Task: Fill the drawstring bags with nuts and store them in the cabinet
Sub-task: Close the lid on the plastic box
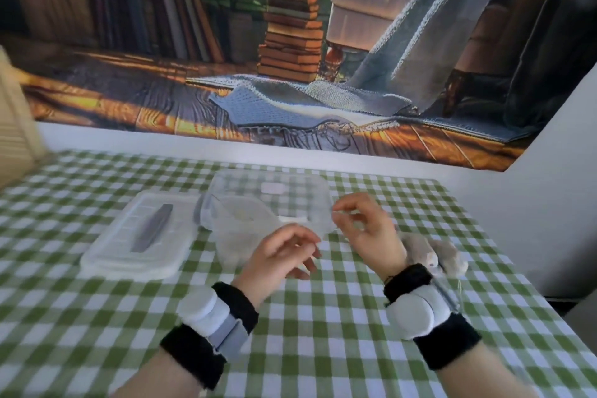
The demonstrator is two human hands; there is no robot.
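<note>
A sheer, nearly see-through drawstring bag (240, 236) hangs low over the table in front of a clear plastic container (290, 184); motion blur hides what it holds. My left hand (281, 257) pinches the bag's right end from below. My right hand (365, 226), slightly higher and to the right, pinches the same end with thumb and forefinger. Whether each holds cloth or string I cannot make out. Behind my right wrist lie grey filled bags (442, 255) on the cloth.
A clear container lid (106, 258) with a grey strip on it lies to the left. The table wears a green-and-white checked cloth (323, 349). A cream louvered cabinet door (16, 129) stands at the far left, a printed wall hanging (290, 58) behind.
</note>
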